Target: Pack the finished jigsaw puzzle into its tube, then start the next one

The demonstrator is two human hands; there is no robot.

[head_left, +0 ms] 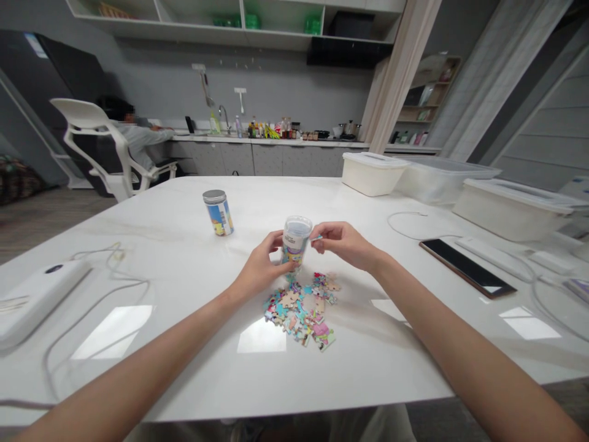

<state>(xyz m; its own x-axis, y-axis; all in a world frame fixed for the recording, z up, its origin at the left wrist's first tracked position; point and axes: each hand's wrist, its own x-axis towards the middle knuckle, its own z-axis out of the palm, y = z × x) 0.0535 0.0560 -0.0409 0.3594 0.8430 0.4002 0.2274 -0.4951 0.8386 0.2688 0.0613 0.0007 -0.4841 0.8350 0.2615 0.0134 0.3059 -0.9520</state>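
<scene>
My left hand (263, 265) is wrapped round a small clear jar (295, 240) with a coloured label, holding it upright just above the white table (184, 258). Beside the jar's open rim, my right hand (343, 244) pinches a small jigsaw piece (316, 237) between thumb and fingers. A loose heap of coloured jigsaw pieces (301, 310) lies on the table right below both hands. A second jar (218, 212), with a grey lid and a blue and yellow label, stands farther back to the left.
A dark phone (466, 267) and a white cable (405, 221) lie at the right, with lidded white bins (373, 172) behind them. A white device with cables (39, 294) lies at the left. A person sits by a white chair (99, 144) at the far counter.
</scene>
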